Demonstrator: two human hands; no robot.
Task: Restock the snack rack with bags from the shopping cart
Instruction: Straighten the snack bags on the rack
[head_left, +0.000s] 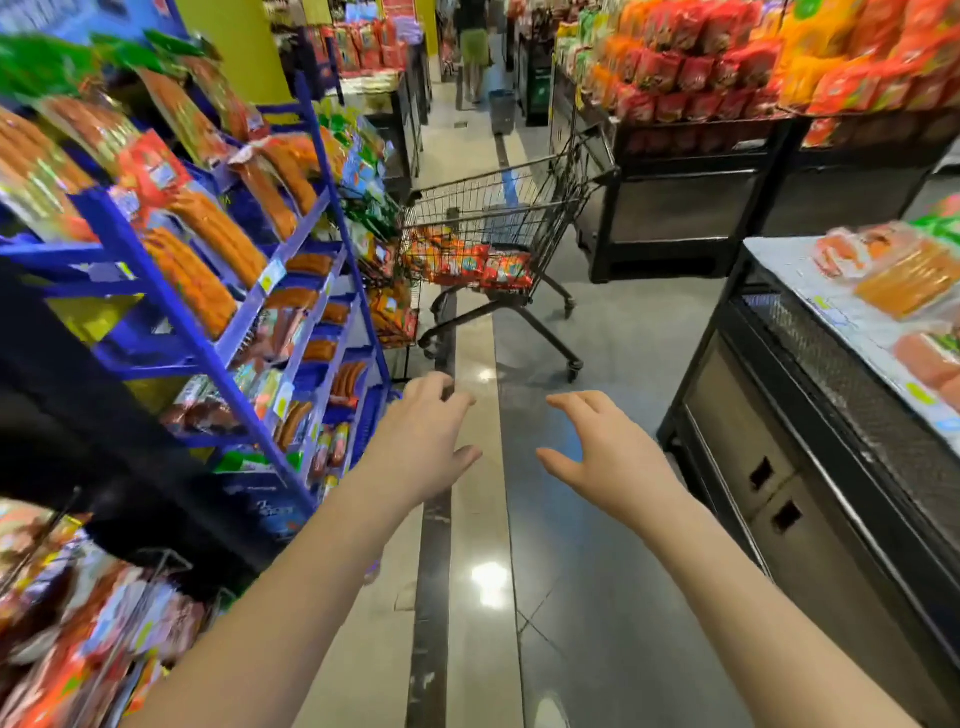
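Observation:
A black wire shopping cart (563, 208) stands in the aisle ahead, holding several red and orange snack bags (470, 262). A dark wire snack rack (387, 291) with similar bags stands just left of the cart, past the blue shelf. My left hand (423, 441) and my right hand (605, 452) are stretched out over the floor, well short of the cart. Both hold nothing, with fingers loosely curved.
A blue shelf unit (208, 353) full of sausage packs lines the left side. On the right a black counter (810, 415) carries packaged meat. Dark display stands (701, 208) with red bags sit beyond the cart. A person (475, 47) stands far down the aisle.

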